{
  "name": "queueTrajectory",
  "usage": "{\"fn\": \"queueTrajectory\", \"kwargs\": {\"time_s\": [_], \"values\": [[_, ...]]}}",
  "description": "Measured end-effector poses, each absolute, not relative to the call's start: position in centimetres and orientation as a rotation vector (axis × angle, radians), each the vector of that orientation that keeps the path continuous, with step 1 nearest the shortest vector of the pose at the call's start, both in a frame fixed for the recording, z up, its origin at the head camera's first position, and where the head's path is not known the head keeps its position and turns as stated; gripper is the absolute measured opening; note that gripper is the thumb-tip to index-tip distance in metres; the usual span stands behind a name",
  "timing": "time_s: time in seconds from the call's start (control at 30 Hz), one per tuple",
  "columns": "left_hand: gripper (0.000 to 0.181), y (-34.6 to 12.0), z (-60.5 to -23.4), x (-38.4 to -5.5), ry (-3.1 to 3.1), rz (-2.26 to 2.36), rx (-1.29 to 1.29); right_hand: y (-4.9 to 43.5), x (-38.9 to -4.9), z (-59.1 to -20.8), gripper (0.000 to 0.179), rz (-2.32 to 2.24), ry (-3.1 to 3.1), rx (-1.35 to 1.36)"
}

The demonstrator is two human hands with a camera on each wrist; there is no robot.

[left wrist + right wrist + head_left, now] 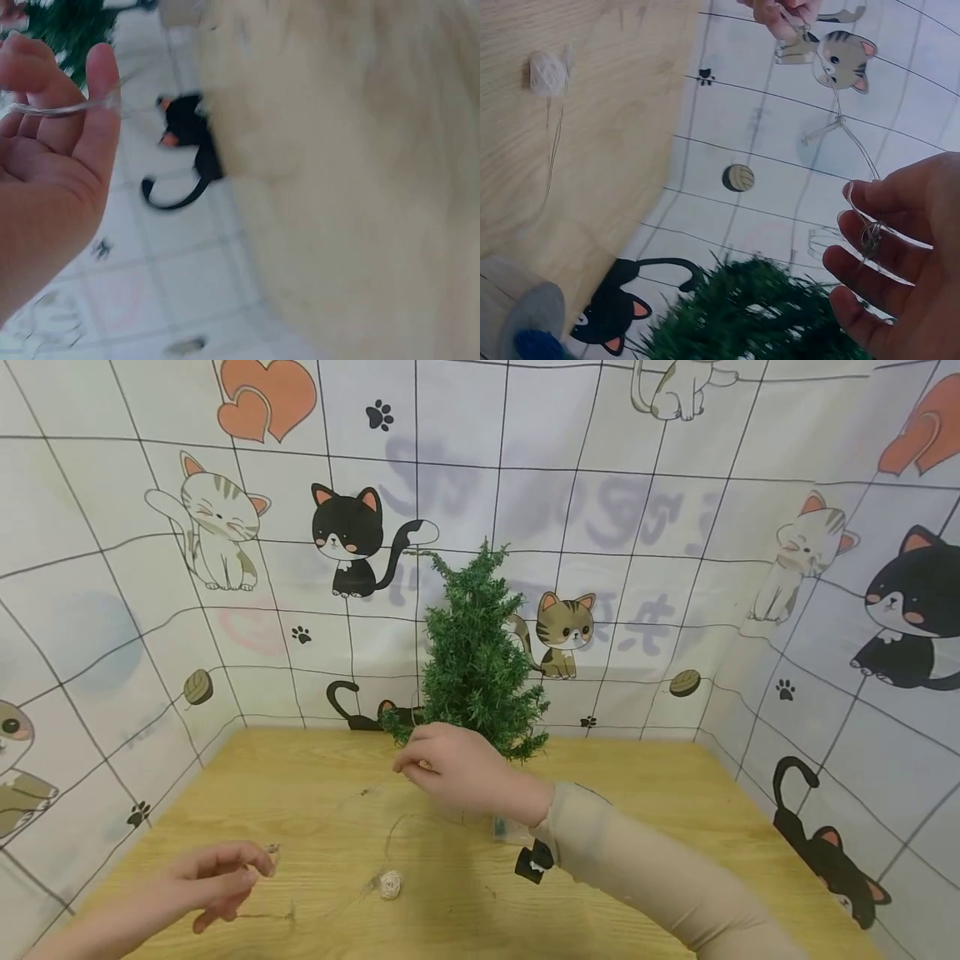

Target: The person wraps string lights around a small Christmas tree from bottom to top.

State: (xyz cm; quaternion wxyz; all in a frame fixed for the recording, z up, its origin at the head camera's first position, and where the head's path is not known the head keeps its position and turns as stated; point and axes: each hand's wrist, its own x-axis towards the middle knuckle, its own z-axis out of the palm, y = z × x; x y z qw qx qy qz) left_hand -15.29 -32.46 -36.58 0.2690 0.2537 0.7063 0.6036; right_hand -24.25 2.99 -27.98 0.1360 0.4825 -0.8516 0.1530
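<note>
A thin, clear-looking wire string [855, 142] runs between my two hands, with a small tangled cluster [869, 238] at the right fingers. My right hand [457, 772], seen in front of the small green artificial tree [480, 652], pinches the string. Lower on the left, my left hand [225, 881] holds another part of it between curled fingers and thumb. In the left wrist view, the strand crosses the fingers of that hand [60, 127]. A white woven ball [390, 884] lies on the table with a thin strand trailing from it.
The wooden table [645, 877] meets walls covered in cat-print cloth [465, 427]. Behind my right wrist lies a small clear and teal item [510, 828]. A round grey-white object [536, 315] with blue on it shows low in the right wrist view.
</note>
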Motion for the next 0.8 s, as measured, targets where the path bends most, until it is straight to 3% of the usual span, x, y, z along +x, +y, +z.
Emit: {"fn": "queueTrajectory", "kwargs": {"time_s": [0.17,0.33,0.5,0.8], "values": [[0.037,-34.7,-33.2,-14.8,2.2,1.561,0.723,4.4,-24.8,-25.6,0.016,0.532,-2.519,1.392],[0.022,-34.5,-28.5,-14.3,2.565,1.354,0.483,5.6,-25.5,-24.1,0.016,0.604,-2.567,1.408],[0.027,-32.9,-24.4,-14.2,2.896,1.059,0.333,6.4,-25.9,-23.4,0.016,0.555,-2.559,1.368],[0.014,-31.4,-21.3,-14.6,3.265,0.809,0.405,7.1,-26.0,-22.6,0.016,0.552,-2.536,1.326]]}}
